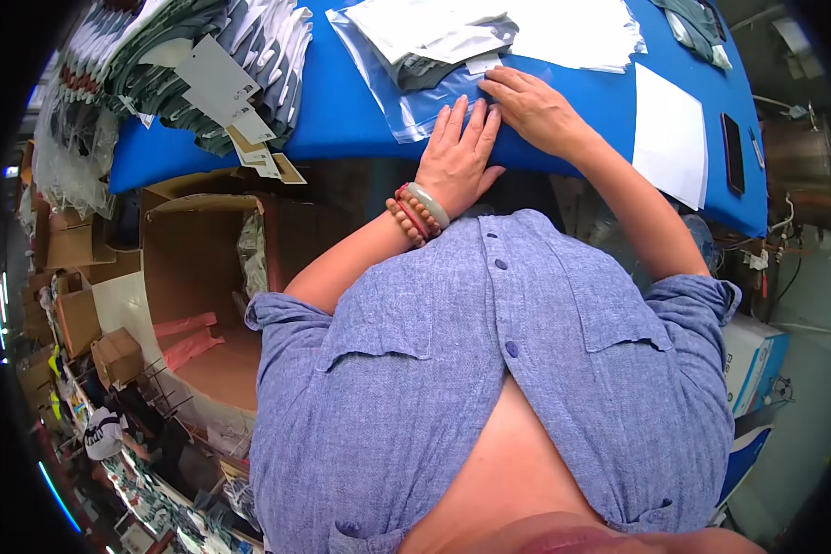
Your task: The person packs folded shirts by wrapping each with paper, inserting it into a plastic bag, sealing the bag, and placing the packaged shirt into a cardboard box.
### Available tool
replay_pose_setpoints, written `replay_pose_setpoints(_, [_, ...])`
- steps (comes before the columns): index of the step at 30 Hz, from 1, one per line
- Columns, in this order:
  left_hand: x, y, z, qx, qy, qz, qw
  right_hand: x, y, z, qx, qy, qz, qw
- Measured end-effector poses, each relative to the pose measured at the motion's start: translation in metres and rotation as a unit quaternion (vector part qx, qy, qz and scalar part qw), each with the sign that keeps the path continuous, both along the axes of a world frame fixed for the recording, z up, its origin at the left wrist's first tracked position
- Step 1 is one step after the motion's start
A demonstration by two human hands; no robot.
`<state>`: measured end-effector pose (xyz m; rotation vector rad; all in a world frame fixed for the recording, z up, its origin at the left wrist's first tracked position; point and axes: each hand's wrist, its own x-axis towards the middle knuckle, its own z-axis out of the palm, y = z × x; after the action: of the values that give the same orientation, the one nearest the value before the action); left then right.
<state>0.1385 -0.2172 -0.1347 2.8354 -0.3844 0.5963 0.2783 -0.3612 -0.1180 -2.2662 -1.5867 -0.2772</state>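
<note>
My left hand [460,155], with beads and a bangle at the wrist, lies with fingers stretched over the lower edge of a clear plastic bag [406,109]. A folded white and dark grey garment [425,42] is in or on that bag. My right hand [531,109] is beside it, fingers bent and close together near a small white tag [482,64] at the garment's edge. Whether its fingertips grip the tag or the plastic is too small to tell. Both hands are at the front edge of the blue table [342,115].
Stacked garments with hanging tags [217,78] fill the table's left. White garments [572,32], a white sheet [669,138] and a phone [732,152] are on the right. Below the table stands an open cardboard box [203,277]. A person [104,434] is far off at lower left.
</note>
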Motion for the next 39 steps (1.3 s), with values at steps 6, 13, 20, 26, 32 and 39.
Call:
replay_pose_setpoints(6, [0.000,0.004,-0.002,0.032,0.029,-0.013,0.999,0.021,0.027,-0.008,0.014,-0.012,-0.017,1.000])
replay_pose_setpoints(13, [-0.003,0.010,-0.007,0.038,0.044,-0.026,0.998,-0.012,0.041,0.024,-0.002,-0.056,0.045,0.997])
replay_pose_setpoints(20, [-0.005,0.007,-0.008,0.028,0.030,-0.024,0.999,-0.003,0.077,-0.002,-0.045,0.020,0.047,0.998])
replay_pose_setpoints(26, [-0.024,0.029,0.021,0.006,-0.019,-0.074,0.997,-0.002,0.045,0.005,-0.002,0.071,0.055,0.996])
replay_pose_setpoints(32, [-0.033,0.091,0.033,-0.024,-0.010,-0.008,1.000,-0.008,-0.032,0.019,-0.040,0.092,0.016,0.995])
replay_pose_setpoints(39, [-0.044,0.110,0.022,0.049,-0.121,-0.021,0.991,-0.001,-0.018,0.027,0.010,0.114,0.057,0.992])
